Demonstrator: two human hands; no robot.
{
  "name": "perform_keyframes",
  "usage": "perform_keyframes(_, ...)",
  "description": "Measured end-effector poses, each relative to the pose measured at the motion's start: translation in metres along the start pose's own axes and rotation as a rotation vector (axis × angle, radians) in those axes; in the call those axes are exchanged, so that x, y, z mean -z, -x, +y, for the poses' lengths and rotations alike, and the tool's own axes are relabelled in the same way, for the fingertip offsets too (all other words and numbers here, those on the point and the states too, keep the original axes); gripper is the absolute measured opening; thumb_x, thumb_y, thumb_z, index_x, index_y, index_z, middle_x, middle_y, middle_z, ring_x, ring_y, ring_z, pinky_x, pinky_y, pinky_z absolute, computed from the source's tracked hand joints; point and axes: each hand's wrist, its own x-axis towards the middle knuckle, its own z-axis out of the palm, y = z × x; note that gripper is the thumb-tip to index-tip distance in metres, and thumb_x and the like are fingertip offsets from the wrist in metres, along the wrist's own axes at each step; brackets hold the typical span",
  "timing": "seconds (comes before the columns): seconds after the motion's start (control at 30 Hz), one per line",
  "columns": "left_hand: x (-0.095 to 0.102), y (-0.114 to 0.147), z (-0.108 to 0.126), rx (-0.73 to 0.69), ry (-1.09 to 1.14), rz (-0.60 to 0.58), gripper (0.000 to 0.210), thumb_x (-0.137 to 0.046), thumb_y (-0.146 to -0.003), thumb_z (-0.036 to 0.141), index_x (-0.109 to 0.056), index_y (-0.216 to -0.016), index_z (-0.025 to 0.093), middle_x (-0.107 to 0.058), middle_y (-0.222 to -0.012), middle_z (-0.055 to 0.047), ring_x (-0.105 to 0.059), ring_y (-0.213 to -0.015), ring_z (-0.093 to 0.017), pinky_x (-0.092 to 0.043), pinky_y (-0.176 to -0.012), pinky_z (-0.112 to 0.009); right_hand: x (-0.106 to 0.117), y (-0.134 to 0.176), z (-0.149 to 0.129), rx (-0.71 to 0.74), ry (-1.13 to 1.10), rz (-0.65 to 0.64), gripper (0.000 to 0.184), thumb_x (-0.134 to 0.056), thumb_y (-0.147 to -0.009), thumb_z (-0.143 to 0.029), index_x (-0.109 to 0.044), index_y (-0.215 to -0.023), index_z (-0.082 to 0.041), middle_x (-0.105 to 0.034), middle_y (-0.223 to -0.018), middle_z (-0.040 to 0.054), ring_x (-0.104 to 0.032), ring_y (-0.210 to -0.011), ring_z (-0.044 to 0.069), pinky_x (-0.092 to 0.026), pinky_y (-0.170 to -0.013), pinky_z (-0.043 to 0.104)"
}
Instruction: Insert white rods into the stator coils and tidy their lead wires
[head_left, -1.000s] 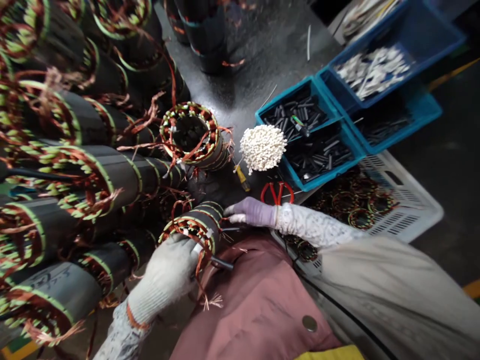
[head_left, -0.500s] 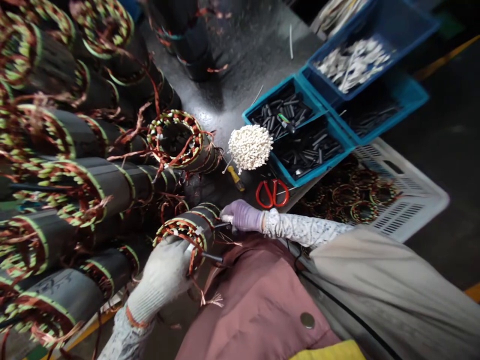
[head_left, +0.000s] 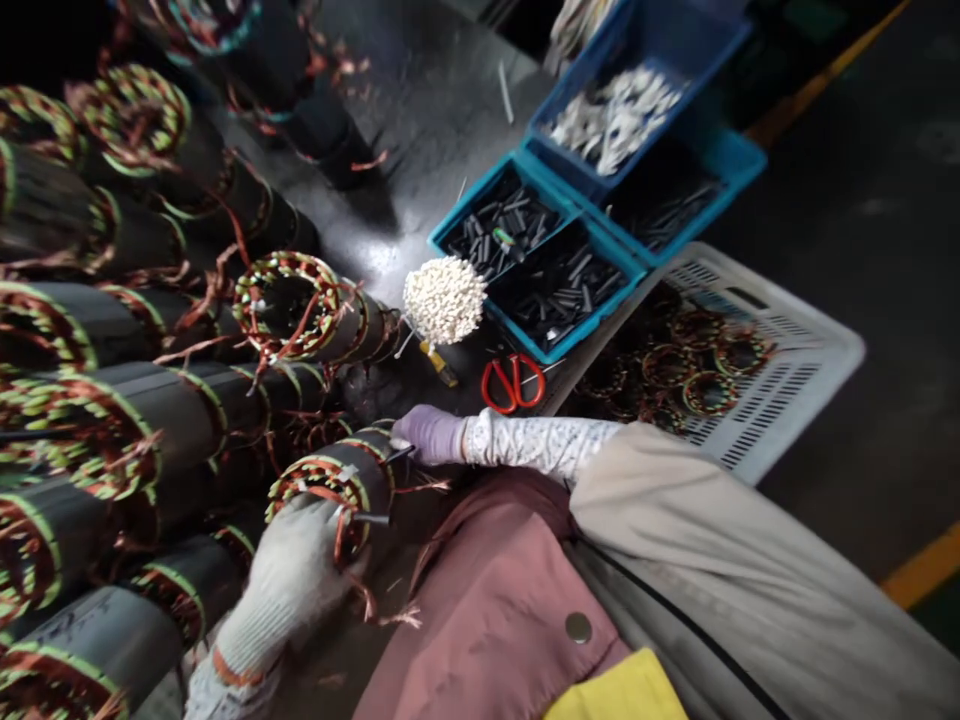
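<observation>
A motor stator with copper windings and greenish slot ends lies low in front of me. My left hand, in a white knitted glove, grips its near end, with the fingertips hidden inside the opening. At the far end my right hand, in a purple glove, is closed against the stator; its fingers are partly hidden. A black sleeve covers a lead beside my left hand. Loose copper strands hang below it.
Rows of stators crowd the left. A bundle of white-tipped sticks, a yellow-handled tool and red-handled scissors lie ahead. Blue bins hold black sleeve pieces. A white crate with wound rings is at right.
The view has turned, so the bins, scissors and stators appear farther left. Both my hands stay on the same stator, with little change in their hold.
</observation>
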Motion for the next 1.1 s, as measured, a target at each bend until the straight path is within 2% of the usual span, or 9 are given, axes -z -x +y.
perform_keyframes(0.13, 0.002, 0.002, 0.002, 0.002, -0.007, 0.066, 0.024, -0.052, -0.071, 0.035, -0.069, -0.079, 0.021, -0.072, -0.088, -0.010, -0.065, -0.084, -0.029, -0.051, -0.074, -0.037, 0.020, 0.058, 0.037, -0.143, 0.076, 0.349, 0.038, -0.044, -0.093, -0.036, -0.059, -0.122, -0.016, -0.068, -0.112, 0.0115, -0.063, -0.101, 0.021, -0.045, -0.082, 0.027)
perform_keyframes(0.27, 0.002, 0.002, 0.004, 0.018, -0.011, 0.090, 0.022, -0.052, -0.070, 0.034, -0.069, -0.077, 0.021, -0.071, -0.087, -0.010, -0.065, -0.084, -0.029, -0.051, -0.073, -0.037, 0.069, 0.115, 0.101, -0.546, 0.272, 0.695, 0.034, -0.041, -0.093, -0.027, -0.063, -0.117, -0.016, -0.064, -0.117, 0.0119, -0.058, -0.110, 0.022, -0.042, -0.091, 0.031)
perform_keyframes(0.4, 0.001, 0.002, 0.005, 0.028, -0.001, 0.096, 0.022, -0.053, -0.069, 0.036, -0.068, -0.075, 0.021, -0.071, -0.085, -0.010, -0.065, -0.084, -0.030, -0.050, -0.072, -0.037, 0.101, 0.097, 0.130, -0.690, 0.354, 0.540, 0.034, -0.049, -0.089, -0.041, -0.068, -0.108, -0.020, -0.067, -0.108, 0.0106, -0.061, -0.102, 0.026, -0.046, -0.082, 0.034)
perform_keyframes(0.5, 0.000, 0.004, 0.007, 0.016, 0.011, 0.128, 0.025, -0.053, -0.069, 0.038, -0.068, -0.081, 0.022, -0.071, -0.085, -0.009, -0.064, -0.085, -0.030, -0.050, -0.074, -0.038, 0.108, 0.070, 0.128, -0.758, 0.359, 0.422, 0.028, -0.054, -0.086, -0.033, -0.069, -0.103, -0.017, -0.068, -0.103, 0.0129, -0.063, -0.098, 0.028, -0.047, -0.080, 0.037)
perform_keyframes(0.67, -0.005, 0.008, 0.007, 0.000, 0.002, 0.166, 0.026, -0.052, -0.069, 0.036, -0.068, -0.082, 0.021, -0.071, -0.087, -0.010, -0.065, -0.086, -0.029, -0.050, -0.075, -0.037, 0.115, 0.087, 0.119, -0.671, 0.183, 0.673, 0.018, -0.058, -0.082, -0.017, -0.070, -0.090, -0.006, -0.069, -0.091, 0.0187, -0.062, -0.096, 0.030, -0.045, -0.084, 0.042)
perform_keyframes(0.8, -0.007, 0.007, 0.004, 0.006, -0.009, 0.170, 0.026, -0.053, -0.070, 0.038, -0.069, -0.081, 0.021, -0.071, -0.086, -0.009, -0.065, -0.084, -0.029, -0.050, -0.073, -0.036, 0.062, 0.101, 0.098, -0.517, -0.086, 0.734, 0.025, -0.052, -0.088, -0.026, -0.066, -0.104, -0.012, -0.070, -0.081, 0.0065, -0.065, -0.068, 0.014, -0.051, -0.063, 0.025)
perform_keyframes(0.9, -0.007, 0.005, 0.003, -0.005, -0.028, 0.152, 0.029, -0.054, -0.069, 0.041, -0.070, -0.082, 0.021, -0.072, -0.084, -0.009, -0.065, -0.082, -0.030, -0.050, -0.072, -0.037, -0.006, 0.076, 0.078, -0.430, -0.899, 0.592, 0.016, -0.063, -0.080, -0.025, -0.068, -0.085, -0.011, -0.064, -0.061, 0.0010, -0.056, -0.048, 0.009, -0.043, -0.043, 0.017)
perform_keyframes(0.97, -0.006, 0.003, 0.003, -0.019, -0.040, 0.141, 0.028, -0.054, -0.069, 0.041, -0.070, -0.082, 0.022, -0.072, -0.082, -0.009, -0.065, -0.083, -0.030, -0.050, -0.072, -0.038, -0.042, 0.053, 0.071, -0.468, -1.236, 0.482, 0.015, -0.068, -0.076, -0.023, -0.064, -0.067, -0.011, -0.057, -0.049, -0.0022, -0.050, -0.040, 0.006, -0.038, -0.037, 0.015)
perform_keyframes(1.1, -0.004, 0.002, 0.004, 0.001, -0.052, 0.115, 0.024, -0.054, -0.069, 0.039, -0.069, -0.073, 0.022, -0.071, -0.078, -0.009, -0.065, -0.080, -0.030, -0.049, -0.071, -0.039, -0.067, 0.024, 0.070, -0.506, -1.356, 0.405, 0.021, -0.073, -0.071, -0.019, -0.059, -0.057, -0.012, -0.055, -0.043, -0.0034, -0.049, -0.037, 0.005, -0.038, -0.033, 0.014)
